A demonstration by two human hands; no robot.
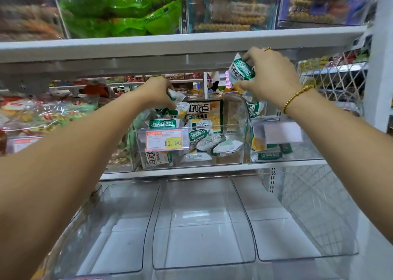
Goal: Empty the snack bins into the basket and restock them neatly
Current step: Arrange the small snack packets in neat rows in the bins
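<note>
**Both hands on snack packets at the middle shelf**

I see my right hand [270,75] clamped around a green-and-white snack packet [242,70], raised just under the upper shelf [191,43] and above the right-hand bin [308,152]. My left hand [156,91] curls around a second packet [175,95] at the far end of the middle bin [235,113]. That bin holds a loose heap of the same packets behind an 11.90 price tag [163,140]. Three clear lower bins [204,222] sit near me.
</note>
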